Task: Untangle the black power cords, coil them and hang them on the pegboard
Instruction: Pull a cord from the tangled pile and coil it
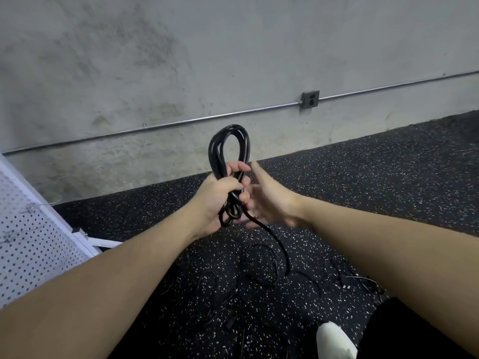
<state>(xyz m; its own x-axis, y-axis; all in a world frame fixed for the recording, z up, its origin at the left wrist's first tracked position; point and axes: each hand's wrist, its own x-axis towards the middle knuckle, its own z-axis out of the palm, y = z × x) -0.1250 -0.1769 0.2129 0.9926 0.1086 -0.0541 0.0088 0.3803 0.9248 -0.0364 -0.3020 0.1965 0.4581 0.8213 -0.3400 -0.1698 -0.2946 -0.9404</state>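
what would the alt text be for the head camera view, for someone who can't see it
A person's left hand grips a coiled black power cord held upright, while the right hand, blurred and with fingers extended, sits beside it near the loose tail. More black cords lie tangled on the speckled floor below, with a white pegboard at the left edge.

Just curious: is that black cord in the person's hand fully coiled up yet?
Not fully. The left hand grips looped coils of the cord, but a tail trails to the floor.
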